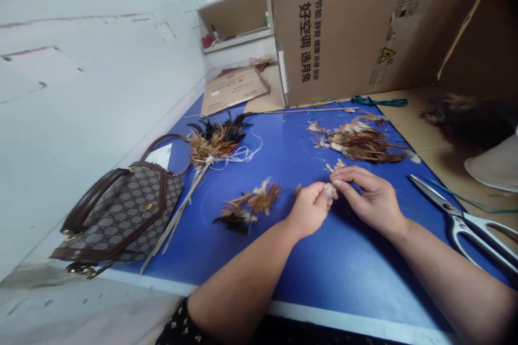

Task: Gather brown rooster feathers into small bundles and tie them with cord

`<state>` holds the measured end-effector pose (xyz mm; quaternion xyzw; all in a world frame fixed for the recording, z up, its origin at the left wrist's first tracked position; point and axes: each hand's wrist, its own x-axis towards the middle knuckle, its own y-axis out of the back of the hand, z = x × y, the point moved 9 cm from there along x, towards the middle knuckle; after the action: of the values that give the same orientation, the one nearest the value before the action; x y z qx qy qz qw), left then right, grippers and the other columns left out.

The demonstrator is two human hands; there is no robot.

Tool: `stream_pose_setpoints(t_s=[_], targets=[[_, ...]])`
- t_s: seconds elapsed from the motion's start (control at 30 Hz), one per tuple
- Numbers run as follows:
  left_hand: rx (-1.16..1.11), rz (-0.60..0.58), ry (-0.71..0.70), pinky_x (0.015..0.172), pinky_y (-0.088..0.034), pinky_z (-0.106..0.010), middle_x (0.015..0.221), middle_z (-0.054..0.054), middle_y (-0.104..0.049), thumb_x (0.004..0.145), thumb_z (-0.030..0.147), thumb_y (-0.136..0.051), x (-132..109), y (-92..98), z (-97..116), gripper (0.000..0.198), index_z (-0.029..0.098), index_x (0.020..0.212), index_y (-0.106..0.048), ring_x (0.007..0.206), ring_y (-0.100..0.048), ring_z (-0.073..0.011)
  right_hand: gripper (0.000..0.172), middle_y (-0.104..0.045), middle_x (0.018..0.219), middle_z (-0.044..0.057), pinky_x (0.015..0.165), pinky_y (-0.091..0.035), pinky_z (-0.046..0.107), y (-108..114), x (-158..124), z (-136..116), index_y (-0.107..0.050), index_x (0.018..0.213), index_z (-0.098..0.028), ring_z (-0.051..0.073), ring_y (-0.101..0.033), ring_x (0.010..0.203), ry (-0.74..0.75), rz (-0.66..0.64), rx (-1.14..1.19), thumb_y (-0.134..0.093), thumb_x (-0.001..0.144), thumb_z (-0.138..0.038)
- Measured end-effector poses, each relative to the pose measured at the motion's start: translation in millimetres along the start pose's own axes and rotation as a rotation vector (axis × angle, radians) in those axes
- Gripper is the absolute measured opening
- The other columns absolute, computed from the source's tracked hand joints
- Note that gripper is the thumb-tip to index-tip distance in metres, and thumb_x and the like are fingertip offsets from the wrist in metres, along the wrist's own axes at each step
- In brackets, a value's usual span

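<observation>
My left hand [311, 209] is closed in a pinch over the middle of the blue table, and a brown feather [298, 192] pokes out beside its knuckles. The fingertips of my right hand [367, 194] meet those of the left around the pale quill ends of the feathers. Most of what lies between the fingers is hidden. Just beyond the right hand is a pile of brown feathers [360, 141], with loose bits around it. Left of my hands lies a smaller group of tan and dark feathers [251, 205].
Large scissors [453, 210] lie partly spread at the right. Feather-topped sticks [214, 143] with white string [243, 155] lie at the left, beside a patterned handbag [149, 205]. A big cardboard box [343, 27] stands behind, with teal cord [380, 102] at its foot.
</observation>
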<state>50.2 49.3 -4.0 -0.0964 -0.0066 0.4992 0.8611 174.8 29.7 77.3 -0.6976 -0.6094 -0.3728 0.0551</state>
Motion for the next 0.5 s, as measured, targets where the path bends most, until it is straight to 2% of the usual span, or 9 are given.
stream_pose_setpoints(t_s=[0.07, 0.23, 0.5], targets=[[-0.019, -0.003, 0.006, 0.049, -0.027, -0.022, 0.068, 0.005, -0.044, 0.097, 0.06, -0.059, -0.2, -1.0, 0.4, 0.045, 0.016, 0.09, -0.059, 0.052, -0.033, -0.0061, 0.01, -0.077, 0.097, 0.006, 0.093, -0.059, 0.041, 2.9, 0.5, 3.4, -0.073, 0.09, -0.025, 0.023, -0.073, 0.092, -0.03, 0.016, -0.018, -0.068, 0.098, -0.029], [-0.023, 0.02, 0.02, 0.046, -0.026, -0.022, 0.068, 0.006, -0.044, 0.096, 0.06, -0.06, -0.1, 0.6, 0.0, 0.044, 0.017, 0.089, -0.059, 0.049, -0.032, -0.0054, 0.016, -0.071, 0.082, 0.003, 0.076, -0.054, 0.036, 5.6, -1.3, 14.4, -0.069, 0.09, -0.024, 0.02, -0.067, 0.075, -0.116, 0.047, -0.09, -0.062, 0.101, -0.032], [0.003, 0.072, 0.042, 0.047, -0.026, -0.021, 0.068, 0.004, -0.047, 0.094, 0.061, -0.062, 0.3, 6.0, -4.3, 0.044, 0.017, 0.089, -0.061, 0.05, -0.033, -0.0061, 0.021, -0.07, 0.077, 0.003, 0.071, -0.053, 0.035, 7.3, -1.3, 13.9, -0.069, 0.088, -0.024, 0.019, -0.065, 0.069, -0.14, 0.079, -0.09, -0.062, 0.102, -0.038]])
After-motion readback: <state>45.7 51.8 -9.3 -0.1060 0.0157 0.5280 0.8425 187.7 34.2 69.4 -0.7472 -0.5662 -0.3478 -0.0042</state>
